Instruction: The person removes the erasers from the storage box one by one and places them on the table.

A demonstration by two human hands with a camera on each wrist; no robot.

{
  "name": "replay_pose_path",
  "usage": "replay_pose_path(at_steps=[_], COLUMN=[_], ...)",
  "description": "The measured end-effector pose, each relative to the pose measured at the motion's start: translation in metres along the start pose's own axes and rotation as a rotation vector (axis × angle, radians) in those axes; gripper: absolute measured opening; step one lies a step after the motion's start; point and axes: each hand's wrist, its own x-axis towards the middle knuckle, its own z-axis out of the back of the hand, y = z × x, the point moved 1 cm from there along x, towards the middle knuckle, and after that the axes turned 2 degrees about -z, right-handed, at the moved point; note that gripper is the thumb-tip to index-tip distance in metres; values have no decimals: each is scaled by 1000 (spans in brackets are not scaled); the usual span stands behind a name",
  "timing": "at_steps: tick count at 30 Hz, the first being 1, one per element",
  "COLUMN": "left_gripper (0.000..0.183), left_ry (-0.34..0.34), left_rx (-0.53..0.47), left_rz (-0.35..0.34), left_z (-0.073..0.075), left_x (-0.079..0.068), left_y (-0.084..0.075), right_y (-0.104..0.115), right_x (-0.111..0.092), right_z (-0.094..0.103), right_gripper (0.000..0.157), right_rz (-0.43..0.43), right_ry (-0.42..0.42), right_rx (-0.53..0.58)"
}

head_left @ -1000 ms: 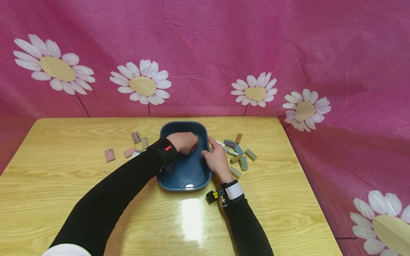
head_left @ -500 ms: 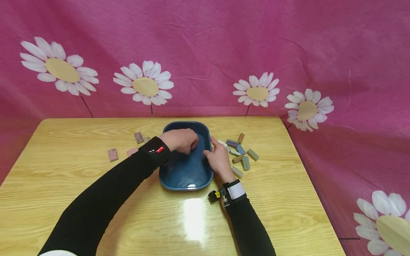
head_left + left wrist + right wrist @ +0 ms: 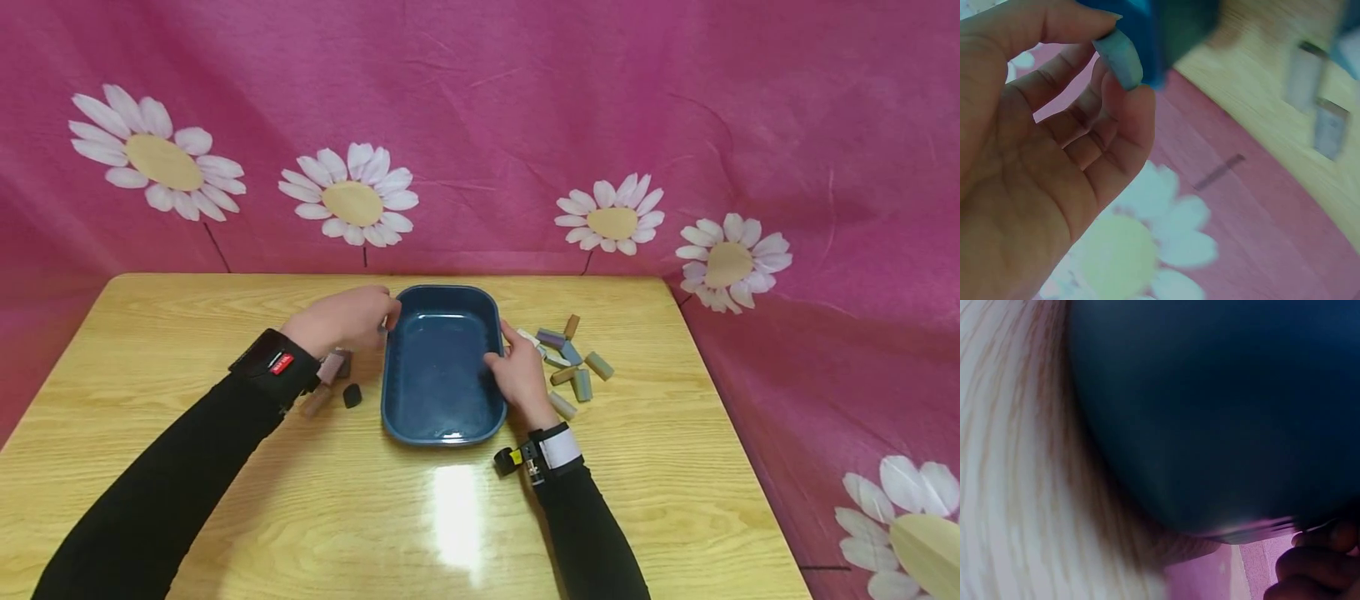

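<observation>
A deep blue rectangular dish [image 3: 442,375] sits on the wooden table between my hands. My left hand [image 3: 341,321] hovers at the dish's upper left edge. In the left wrist view its thumb and a finger pinch a small pale grey-green block [image 3: 1121,59] by its ends, close to the blue dish wall. My right hand [image 3: 521,375] holds the dish's right side, thumb over the rim and fingers along the outside. The right wrist view shows the dish's dark outer wall [image 3: 1210,412] filling most of the picture, with curled fingers [image 3: 1316,569] at the lower right corner.
Right of the dish lies a loose group of several small blocks, among them a green one [image 3: 599,365] and a brown one [image 3: 572,326]. Under my left wrist are a pinkish block [image 3: 317,402] and a small black piece [image 3: 352,396]. A pink flowered cloth [image 3: 480,125] hangs behind the table.
My left hand has come up out of the dish and moved left over its left edge, uncovering the black piece on the table. My right hand keeps its hold on the dish.
</observation>
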Motion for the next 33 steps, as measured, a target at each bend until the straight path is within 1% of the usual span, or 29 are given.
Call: replay_pose_path(at_steps=[3, 5, 7, 9, 12, 13, 16, 19, 25, 27, 30, 33], left_gripper=[19, 19, 16, 15, 14, 15, 17, 19, 19, 19, 17, 14], left_ry=[7, 15, 7, -13, -59, -73, -106, -125, -142, -155, -193, -256], left_rx=[-43, -87, -117, -138, -136, -138, -136, -119, -84, -79, -89, -109], left_rz=[45, 67, 82, 66, 26, 8, -10, 1, 37, 38, 32, 16], left_z=[-7, -15, -25, -37, -53, -57, -68, -73, -76, -78, -81, -86], left_x=[-6, -8, -7, -7, -6, -7, -9, -11, -14, -14, -16, -19], left_y=[10, 14, 17, 21, 26, 27, 30, 31, 30, 29, 28, 27], right_y=[-2, -3, -5, -5, -6, -6, -5, -5, -2, -2, -1, -2], right_x=[2, 2, 2, 1, 0, 0, -1, -1, 0, -1, -2, -4], right_z=[1, 2, 2, 1, 0, -1, -2, -2, -2, -1, 0, 1], right_gripper=[68, 68, 68, 68, 68, 69, 69, 68, 68, 68, 67, 65], right_rz=[-2, 0, 1, 4, 9, 13, 23, 24, 15, 13, 27, 44], right_ry=[-3, -7, -7, -1, 8, 9, 7, 6, 6, 6, -6, -17], right_rx=[-2, -3, -3, -5, -1, 2, 14, 14, 7, 8, -11, -52])
